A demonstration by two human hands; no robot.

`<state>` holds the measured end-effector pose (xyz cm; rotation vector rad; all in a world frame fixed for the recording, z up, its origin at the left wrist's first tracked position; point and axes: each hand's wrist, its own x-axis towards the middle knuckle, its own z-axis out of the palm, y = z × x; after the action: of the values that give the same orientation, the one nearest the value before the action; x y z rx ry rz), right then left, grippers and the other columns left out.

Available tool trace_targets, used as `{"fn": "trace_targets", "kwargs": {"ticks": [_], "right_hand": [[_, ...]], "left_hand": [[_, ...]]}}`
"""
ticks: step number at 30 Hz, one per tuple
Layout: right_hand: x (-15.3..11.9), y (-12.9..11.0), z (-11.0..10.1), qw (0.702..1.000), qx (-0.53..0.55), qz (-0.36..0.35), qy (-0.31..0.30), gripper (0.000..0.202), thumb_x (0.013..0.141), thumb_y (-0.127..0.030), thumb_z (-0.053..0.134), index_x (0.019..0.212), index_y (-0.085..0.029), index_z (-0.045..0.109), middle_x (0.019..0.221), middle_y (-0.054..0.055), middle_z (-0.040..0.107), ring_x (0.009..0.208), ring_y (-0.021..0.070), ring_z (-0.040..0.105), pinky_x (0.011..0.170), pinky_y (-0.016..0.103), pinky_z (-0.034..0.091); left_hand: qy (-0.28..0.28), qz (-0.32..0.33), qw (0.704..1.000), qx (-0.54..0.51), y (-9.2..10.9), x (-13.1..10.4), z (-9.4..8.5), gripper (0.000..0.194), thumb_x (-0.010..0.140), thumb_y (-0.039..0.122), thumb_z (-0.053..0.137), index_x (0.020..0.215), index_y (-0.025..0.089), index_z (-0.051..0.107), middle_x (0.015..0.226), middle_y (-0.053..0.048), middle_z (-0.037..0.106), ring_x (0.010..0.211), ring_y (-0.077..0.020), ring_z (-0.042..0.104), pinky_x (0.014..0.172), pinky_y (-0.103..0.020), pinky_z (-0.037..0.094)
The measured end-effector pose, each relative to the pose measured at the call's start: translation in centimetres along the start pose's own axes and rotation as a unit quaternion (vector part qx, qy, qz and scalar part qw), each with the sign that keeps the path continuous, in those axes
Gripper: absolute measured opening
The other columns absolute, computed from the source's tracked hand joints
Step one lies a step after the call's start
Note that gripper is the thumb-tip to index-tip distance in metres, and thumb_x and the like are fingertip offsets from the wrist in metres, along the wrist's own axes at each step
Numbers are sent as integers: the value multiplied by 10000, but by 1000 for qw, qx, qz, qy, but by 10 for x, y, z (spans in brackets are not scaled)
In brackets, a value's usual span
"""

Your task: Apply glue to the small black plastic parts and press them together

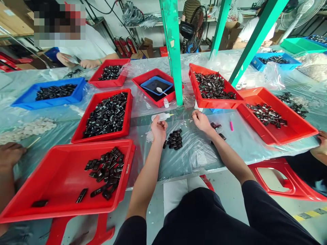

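My left hand (159, 128) is closed around a white squeeze bottle (161, 117) whose thin yellowish tip points right. My right hand (200, 119) is closed in a pinch; what its fingertips hold is too small to make out. A cluster of small black parts (175, 139) lies on the plastic-covered table (189, 163) between my forearms. Tiny white pieces (183, 124) are scattered between the hands, with more (149, 136) left of my left wrist. Several black parts (216, 126) rest beside my right forearm.
Red bins of black parts stand at left (102, 144) and right (304, 131). A green post (176, 68) rises just beyond my hands, near a red tray (143, 76) holding a blue one. A pink pen-like item (231, 125) lies right. Other people sit around the table.
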<state>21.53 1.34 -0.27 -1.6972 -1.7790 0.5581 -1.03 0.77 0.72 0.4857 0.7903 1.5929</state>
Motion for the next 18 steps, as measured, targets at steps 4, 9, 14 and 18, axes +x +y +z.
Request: {"fn": "trace_targets", "kwargs": {"ticks": [4, 9, 14, 18], "right_hand": [[-5, 9, 13, 969, 236, -73, -12, 175, 995, -434, 441, 1051, -268, 437, 753, -42, 512, 603, 149, 464, 612, 275, 416], [-15, 2, 27, 923, 351, -144, -58, 314, 1002, -556, 559, 1115, -280, 464, 854, -15, 594, 646, 132, 508, 613, 284, 475], [-23, -9, 22, 917, 362, -151, -75, 356, 980, -585, 627, 1138, -286, 516, 985, 20, 714, 809, 159, 660, 768, 338, 601], [-29, -14, 14, 925, 336, -148, -96, 389, 986, -636, 588, 1132, -278, 542, 987, 13, 729, 856, 163, 686, 807, 361, 618]], "left_hand": [[0, 0, 1000, 13, -5, 0, 1, 373, 767, 431, 804, 664, 176, 552, 517, 48, 441, 426, -59, 391, 421, -216, 309], [2, 51, 996, 66, -12, 1, -2, 403, 748, 455, 849, 653, 185, 564, 535, 35, 463, 459, -74, 392, 431, -231, 300], [25, 97, 988, 114, -13, 2, -3, 423, 852, 485, 795, 656, 200, 551, 577, 34, 456, 497, -75, 355, 462, -258, 285], [17, 111, 989, 99, -8, -5, 5, 383, 964, 433, 678, 698, 189, 552, 616, 32, 410, 523, -86, 325, 471, -257, 240]]}}
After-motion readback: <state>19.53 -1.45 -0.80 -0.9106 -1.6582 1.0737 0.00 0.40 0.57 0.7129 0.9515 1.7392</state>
